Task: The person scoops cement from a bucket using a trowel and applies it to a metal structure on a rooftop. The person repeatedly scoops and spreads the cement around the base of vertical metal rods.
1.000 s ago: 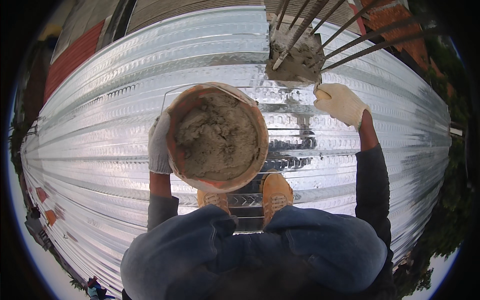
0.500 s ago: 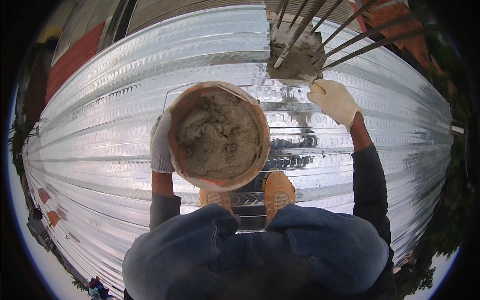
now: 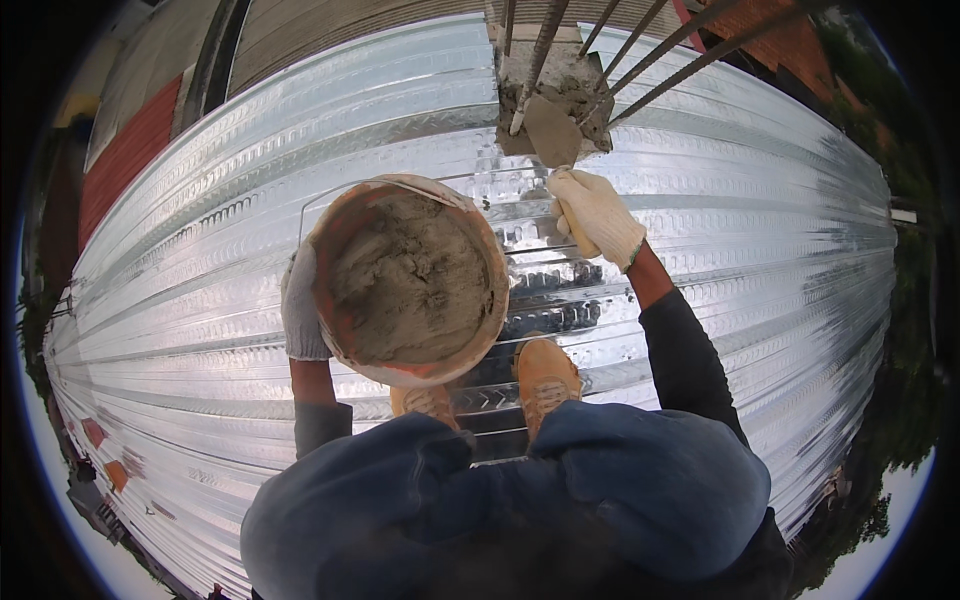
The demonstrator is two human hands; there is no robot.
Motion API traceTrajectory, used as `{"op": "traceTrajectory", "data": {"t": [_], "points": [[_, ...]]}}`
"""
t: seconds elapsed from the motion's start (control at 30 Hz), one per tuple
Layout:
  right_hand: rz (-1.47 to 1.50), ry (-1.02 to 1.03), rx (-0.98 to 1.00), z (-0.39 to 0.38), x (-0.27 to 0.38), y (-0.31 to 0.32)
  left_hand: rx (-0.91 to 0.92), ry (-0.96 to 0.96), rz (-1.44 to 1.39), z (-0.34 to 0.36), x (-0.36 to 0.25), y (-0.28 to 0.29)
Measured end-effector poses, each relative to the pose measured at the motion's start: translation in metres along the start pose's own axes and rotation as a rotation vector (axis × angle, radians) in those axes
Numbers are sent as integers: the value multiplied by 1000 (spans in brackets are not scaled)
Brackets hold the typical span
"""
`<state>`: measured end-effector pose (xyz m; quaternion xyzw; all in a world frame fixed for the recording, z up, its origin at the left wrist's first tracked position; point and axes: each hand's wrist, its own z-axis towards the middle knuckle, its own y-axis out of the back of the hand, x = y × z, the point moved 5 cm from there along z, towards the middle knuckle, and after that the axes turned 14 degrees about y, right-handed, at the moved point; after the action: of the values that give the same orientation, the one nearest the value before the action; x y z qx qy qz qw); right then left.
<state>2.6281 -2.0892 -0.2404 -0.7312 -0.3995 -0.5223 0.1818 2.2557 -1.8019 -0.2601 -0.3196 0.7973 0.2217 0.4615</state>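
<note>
Trowel (image 3: 553, 132) further left, tip and long axis forward, slightly left

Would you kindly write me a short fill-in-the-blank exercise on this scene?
The left hand holds the side of a round ____ containing grey mix.
The right hand holds a flat-bladed ____.
Both hands wear ____.
Of the two hands, the ____ is nearer the steel bars.

Missing words: bucket; trowel; gloves; right.

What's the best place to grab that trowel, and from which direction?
Probably by its handle, from the person's side, as the right hand does: the handle points back toward the body, while the broad, flat blade points away, toward the steel bars.
</note>
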Motion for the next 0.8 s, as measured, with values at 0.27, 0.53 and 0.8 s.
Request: {"op": "traceTrajectory", "data": {"t": [0.27,0.53,0.8], "points": [[-552,213,-155,-33,0,-9,-116,-89,256,-2,-1,6],[-668,34,-19,-79,17,-2,-134,-109,449,-6,-8,3],[-533,-40,-182,-103,3,59,-156,-144,523,-11,-11,4]]}}
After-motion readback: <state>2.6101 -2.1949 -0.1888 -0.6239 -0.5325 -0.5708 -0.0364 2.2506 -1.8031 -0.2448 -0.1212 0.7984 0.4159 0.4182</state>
